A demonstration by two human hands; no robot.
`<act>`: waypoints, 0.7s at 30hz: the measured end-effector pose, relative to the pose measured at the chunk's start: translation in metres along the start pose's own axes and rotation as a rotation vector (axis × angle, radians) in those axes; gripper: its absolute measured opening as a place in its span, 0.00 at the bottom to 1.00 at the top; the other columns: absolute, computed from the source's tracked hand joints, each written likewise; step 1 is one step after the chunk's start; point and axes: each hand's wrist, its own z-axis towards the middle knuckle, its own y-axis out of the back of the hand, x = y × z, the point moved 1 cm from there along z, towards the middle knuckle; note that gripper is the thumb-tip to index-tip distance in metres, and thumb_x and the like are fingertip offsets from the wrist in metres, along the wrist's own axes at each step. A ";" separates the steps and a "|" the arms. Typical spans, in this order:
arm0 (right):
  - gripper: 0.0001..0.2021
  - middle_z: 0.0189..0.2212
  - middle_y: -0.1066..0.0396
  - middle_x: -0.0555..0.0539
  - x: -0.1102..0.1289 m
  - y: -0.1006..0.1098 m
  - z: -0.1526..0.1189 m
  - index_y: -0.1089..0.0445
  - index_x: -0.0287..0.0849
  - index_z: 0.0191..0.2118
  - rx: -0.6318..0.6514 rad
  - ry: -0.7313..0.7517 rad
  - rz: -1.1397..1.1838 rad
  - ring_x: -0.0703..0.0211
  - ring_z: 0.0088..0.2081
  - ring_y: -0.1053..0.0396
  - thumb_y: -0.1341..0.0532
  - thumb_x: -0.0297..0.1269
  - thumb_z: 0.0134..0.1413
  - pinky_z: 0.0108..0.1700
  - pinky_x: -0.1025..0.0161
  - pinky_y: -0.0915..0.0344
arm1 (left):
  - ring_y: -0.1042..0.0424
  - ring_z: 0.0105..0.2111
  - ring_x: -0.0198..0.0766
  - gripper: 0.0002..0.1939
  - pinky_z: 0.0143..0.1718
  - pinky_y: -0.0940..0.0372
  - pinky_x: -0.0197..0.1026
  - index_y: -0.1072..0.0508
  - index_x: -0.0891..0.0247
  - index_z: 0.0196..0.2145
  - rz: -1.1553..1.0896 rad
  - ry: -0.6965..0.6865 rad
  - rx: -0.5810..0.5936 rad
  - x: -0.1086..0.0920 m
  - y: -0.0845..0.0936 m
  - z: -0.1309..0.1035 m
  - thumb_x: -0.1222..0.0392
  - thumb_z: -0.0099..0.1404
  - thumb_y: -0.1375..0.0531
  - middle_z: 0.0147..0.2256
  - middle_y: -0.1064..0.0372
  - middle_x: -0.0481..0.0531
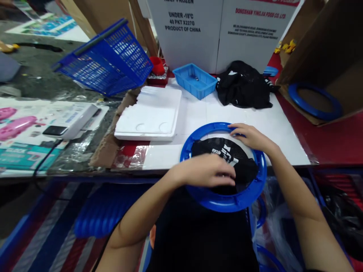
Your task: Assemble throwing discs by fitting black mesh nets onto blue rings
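Note:
A blue plastic ring (261,170) is tilted at the front edge of the worktable, its near side against my black top. Black mesh fabric (244,164) with white lettering lies inside the ring's opening. My right hand (249,136) grips the ring's far right rim, with the fingertips over the upper edge and the thumb out of sight. Over the left part of the mesh is my left hand (208,170), slightly blurred, with its fingers curled inward. Whatever those fingers may pinch is hidden.
A bunched black mesh pile (245,85) lies beside a light-blue tray (195,81) holding small metal pieces. White foam (150,111) and a tilted blue basket (110,60) are left. Another blue ring (314,102) sits in a cardboard box at right. Stacked blue rings (104,211) lie below.

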 end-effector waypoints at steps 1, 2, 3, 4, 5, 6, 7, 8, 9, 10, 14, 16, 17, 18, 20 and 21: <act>0.14 0.68 0.24 0.42 0.000 0.000 0.009 0.16 0.49 0.51 0.012 0.042 -0.002 0.41 0.69 0.27 0.41 0.38 0.74 0.72 0.38 0.29 | 0.18 0.43 0.43 0.12 0.48 0.30 0.42 0.15 0.59 0.48 0.065 0.051 -0.099 0.014 0.012 0.007 0.53 0.82 0.38 0.43 0.15 0.53; 0.13 0.68 0.24 0.42 0.002 -0.001 0.016 0.15 0.50 0.50 0.026 0.076 -0.018 0.41 0.69 0.27 0.40 0.39 0.74 0.72 0.39 0.29 | 0.19 0.42 0.44 0.12 0.47 0.31 0.43 0.14 0.60 0.45 0.164 0.131 -0.218 0.029 0.024 0.014 0.55 0.81 0.38 0.41 0.16 0.54; 0.12 0.67 0.24 0.42 0.006 0.000 0.022 0.15 0.50 0.49 0.043 0.099 -0.044 0.41 0.69 0.27 0.38 0.40 0.74 0.72 0.39 0.29 | 0.20 0.44 0.47 0.10 0.48 0.31 0.45 0.14 0.62 0.45 0.270 0.208 -0.314 0.045 0.035 0.021 0.57 0.79 0.36 0.43 0.17 0.57; 0.11 0.67 0.24 0.42 0.010 0.000 0.025 0.15 0.50 0.49 0.060 0.111 -0.074 0.39 0.68 0.26 0.37 0.41 0.73 0.72 0.39 0.29 | 0.21 0.48 0.49 0.08 0.49 0.31 0.46 0.14 0.63 0.45 0.365 0.251 -0.352 0.061 0.043 0.028 0.58 0.77 0.34 0.47 0.18 0.59; 0.10 0.67 0.24 0.41 0.014 0.000 0.027 0.15 0.50 0.49 0.076 0.112 -0.103 0.38 0.67 0.26 0.35 0.41 0.71 0.70 0.38 0.28 | 0.22 0.50 0.51 0.08 0.51 0.31 0.47 0.13 0.63 0.46 0.433 0.261 -0.343 0.075 0.050 0.034 0.58 0.74 0.32 0.49 0.20 0.61; 0.09 0.67 0.24 0.39 0.018 -0.001 0.027 0.15 0.49 0.49 0.087 0.103 -0.126 0.36 0.66 0.26 0.33 0.41 0.69 0.69 0.37 0.27 | 0.23 0.51 0.53 0.09 0.53 0.32 0.48 0.13 0.63 0.47 0.473 0.245 -0.314 0.087 0.054 0.039 0.58 0.72 0.30 0.50 0.22 0.62; 0.09 0.66 0.24 0.37 0.022 -0.003 0.026 0.15 0.47 0.49 0.090 0.090 -0.143 0.34 0.65 0.26 0.32 0.39 0.68 0.68 0.35 0.27 | 0.24 0.52 0.53 0.10 0.55 0.32 0.49 0.13 0.62 0.47 0.492 0.216 -0.274 0.097 0.056 0.043 0.58 0.70 0.29 0.51 0.23 0.62; 0.09 0.65 0.24 0.36 0.024 -0.006 0.024 0.16 0.46 0.49 0.083 0.075 -0.153 0.32 0.65 0.26 0.32 0.36 0.67 0.67 0.33 0.27 | 0.25 0.52 0.53 0.10 0.56 0.32 0.50 0.13 0.61 0.47 0.494 0.186 -0.240 0.104 0.056 0.047 0.57 0.70 0.28 0.51 0.24 0.62; 0.08 0.63 0.23 0.35 0.026 -0.009 0.022 0.17 0.45 0.48 0.066 0.060 -0.155 0.31 0.66 0.28 0.33 0.34 0.67 0.68 0.31 0.28 | 0.25 0.52 0.53 0.10 0.57 0.32 0.50 0.13 0.60 0.47 0.485 0.165 -0.222 0.110 0.056 0.050 0.57 0.69 0.29 0.52 0.25 0.61; 0.07 0.62 0.23 0.35 0.026 -0.013 0.019 0.19 0.45 0.47 0.043 0.047 -0.148 0.30 0.68 0.30 0.35 0.32 0.68 0.69 0.29 0.30 | 0.25 0.51 0.52 0.09 0.57 0.33 0.50 0.13 0.60 0.47 0.471 0.158 -0.218 0.114 0.054 0.051 0.58 0.70 0.29 0.52 0.25 0.60; 0.07 0.64 0.24 0.39 0.025 -0.021 0.011 0.25 0.48 0.44 -0.092 0.000 0.018 0.37 0.70 0.31 0.40 0.31 0.74 0.72 0.28 0.34 | 0.25 0.49 0.50 0.09 0.53 0.33 0.50 0.14 0.60 0.46 0.389 0.177 -0.247 0.121 0.051 0.054 0.57 0.73 0.34 0.49 0.26 0.59; 0.05 0.63 0.25 0.39 0.025 -0.019 0.010 0.27 0.48 0.45 -0.215 -0.031 0.121 0.41 0.66 0.27 0.40 0.34 0.75 0.69 0.33 0.30 | 0.26 0.48 0.50 0.12 0.52 0.33 0.50 0.16 0.62 0.50 0.332 0.170 -0.272 0.121 0.052 0.053 0.54 0.75 0.35 0.47 0.26 0.58; 0.04 0.59 0.24 0.39 0.026 -0.017 0.010 0.27 0.49 0.45 -0.274 -0.044 0.151 0.43 0.62 0.25 0.40 0.34 0.76 0.66 0.37 0.28 | 0.26 0.48 0.50 0.14 0.52 0.34 0.50 0.17 0.62 0.52 0.299 0.163 -0.289 0.121 0.053 0.052 0.53 0.76 0.36 0.46 0.26 0.57; 0.04 0.55 0.23 0.40 0.026 -0.016 0.010 0.28 0.49 0.45 -0.316 -0.054 0.164 0.45 0.58 0.24 0.40 0.35 0.76 0.62 0.40 0.26 | 0.26 0.48 0.50 0.14 0.53 0.34 0.50 0.17 0.62 0.52 0.263 0.155 -0.307 0.121 0.054 0.052 0.52 0.77 0.37 0.45 0.26 0.57; 0.05 0.47 0.22 0.43 0.028 -0.015 0.011 0.28 0.49 0.44 -0.344 -0.072 0.159 0.47 0.51 0.23 0.40 0.35 0.76 0.56 0.45 0.25 | 0.27 0.47 0.49 0.13 0.53 0.34 0.51 0.18 0.61 0.49 0.178 0.133 -0.345 0.121 0.055 0.053 0.51 0.78 0.39 0.44 0.27 0.56; 0.05 0.44 0.21 0.44 0.029 -0.015 0.011 0.28 0.49 0.44 -0.345 -0.084 0.148 0.47 0.48 0.23 0.40 0.35 0.76 0.53 0.47 0.25 | 0.27 0.47 0.48 0.12 0.53 0.34 0.50 0.19 0.61 0.47 0.125 0.122 -0.367 0.121 0.055 0.053 0.51 0.78 0.39 0.43 0.27 0.55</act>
